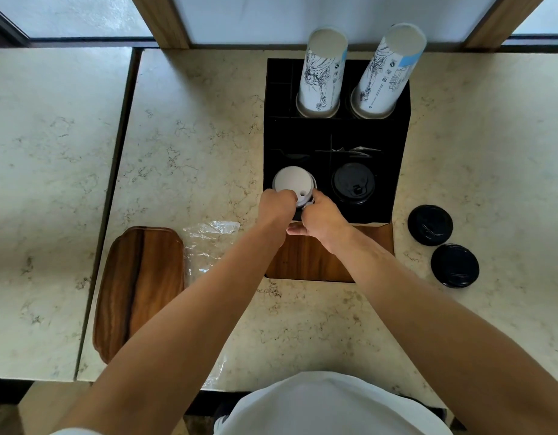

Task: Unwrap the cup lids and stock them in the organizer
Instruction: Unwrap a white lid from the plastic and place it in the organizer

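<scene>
Marble counter (193,127) bears the black organizer (400,158), its wooden front facing me. Two stacks of printed paper cups (321,76) stand in its rear wells. A wooden tray (139,287) lies to my left, crumpled clear wrap (205,246) just beside it. My left hand (276,208) and right hand (323,218) each pinch the white lids (292,183) in the front-left well. Black lids (353,182) fill the neighbouring well; two loose black lids (430,225) lie right of the organizer.
</scene>
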